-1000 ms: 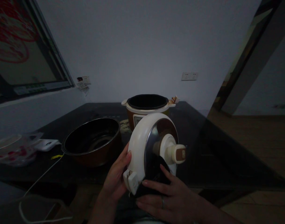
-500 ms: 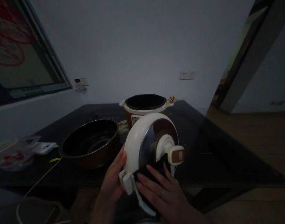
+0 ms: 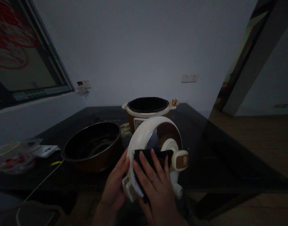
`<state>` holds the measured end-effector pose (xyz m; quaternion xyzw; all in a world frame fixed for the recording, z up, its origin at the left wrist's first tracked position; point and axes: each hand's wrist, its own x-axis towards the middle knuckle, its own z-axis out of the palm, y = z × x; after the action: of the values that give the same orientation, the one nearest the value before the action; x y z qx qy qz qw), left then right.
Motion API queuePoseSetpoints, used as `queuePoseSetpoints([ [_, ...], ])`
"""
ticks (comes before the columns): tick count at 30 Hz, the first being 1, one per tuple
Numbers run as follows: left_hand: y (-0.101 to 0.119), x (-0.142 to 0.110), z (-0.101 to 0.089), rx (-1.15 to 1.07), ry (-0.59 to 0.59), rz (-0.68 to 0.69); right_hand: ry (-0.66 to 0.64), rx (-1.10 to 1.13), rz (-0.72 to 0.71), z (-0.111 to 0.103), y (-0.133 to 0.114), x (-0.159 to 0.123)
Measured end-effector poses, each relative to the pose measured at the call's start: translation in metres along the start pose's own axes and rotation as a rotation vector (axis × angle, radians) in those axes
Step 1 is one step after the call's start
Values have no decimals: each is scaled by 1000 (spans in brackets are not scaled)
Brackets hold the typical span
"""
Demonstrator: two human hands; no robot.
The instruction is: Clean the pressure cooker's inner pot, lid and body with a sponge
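A cream pressure cooker lid (image 3: 138, 134) with a shiny metal and brown top is held tilted on its side in front of me. My left hand (image 3: 115, 185) grips its rim from the left, above a white latch-like part. With fingers spread, my right hand (image 3: 155, 185) presses a dark cloth (image 3: 166, 154) with a white edge against the lid's top. The lid's brown and cream knob (image 3: 181, 160) sticks out to the right of the cloth. Behind the lid stands the cooker body (image 3: 131, 117), its dark opening facing up.
A wide dark pot (image 3: 111, 158) stands uncovered on the black table (image 3: 217, 157), left of the lid. Further left lie a white power strip (image 3: 46, 151) with a cord and a clear plastic bag (image 3: 16, 160) around a bowl. A wall socket (image 3: 189, 78) is at the back.
My right hand and the cloth have moved up the lid's top, and more of the cloth shows. The lid has turned slightly; my left hand keeps its hold on the rim.
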<state>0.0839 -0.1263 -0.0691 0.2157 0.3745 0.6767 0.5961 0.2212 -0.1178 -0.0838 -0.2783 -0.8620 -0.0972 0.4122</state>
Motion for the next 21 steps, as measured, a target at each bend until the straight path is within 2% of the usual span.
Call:
queuePoseSetpoints([
  [4,1,2,4,38,-10,64,-1,-11,-42,8,-9,-14],
  [8,1,2,6,171,-27,140,29,10,-23,12,-14,-14],
  [14,-4,4,6,230,-35,219,10,133,69,5,-12,-2],
  [17,-6,6,5,251,-39,235,-24,269,150,-3,-7,8],
  [21,-7,7,6,263,-118,246,-63,461,275,-16,5,29],
])
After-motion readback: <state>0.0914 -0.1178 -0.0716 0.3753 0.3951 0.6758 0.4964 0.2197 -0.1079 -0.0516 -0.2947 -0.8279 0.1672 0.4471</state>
